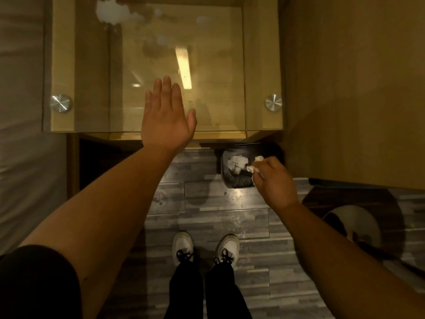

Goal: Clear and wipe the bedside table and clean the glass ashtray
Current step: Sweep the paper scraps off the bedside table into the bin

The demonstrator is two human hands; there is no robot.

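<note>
Floor (207, 217) grey (plank-striped), bin (239, 178) blk.

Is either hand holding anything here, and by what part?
The right hand pinches a crumpled white tissue by one end, over the black waste bin. The left hand is flat and holds nothing.

Dim amber light, glare on glass top (207, 65)

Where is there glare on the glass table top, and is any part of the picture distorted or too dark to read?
Head view: warm, dim light; a bright strip of lamp reflection glares on the glass table top beyond the open left hand; the wide lens bends the table edges; the trash bin under the right hand is dark, its contents unclear.
</note>
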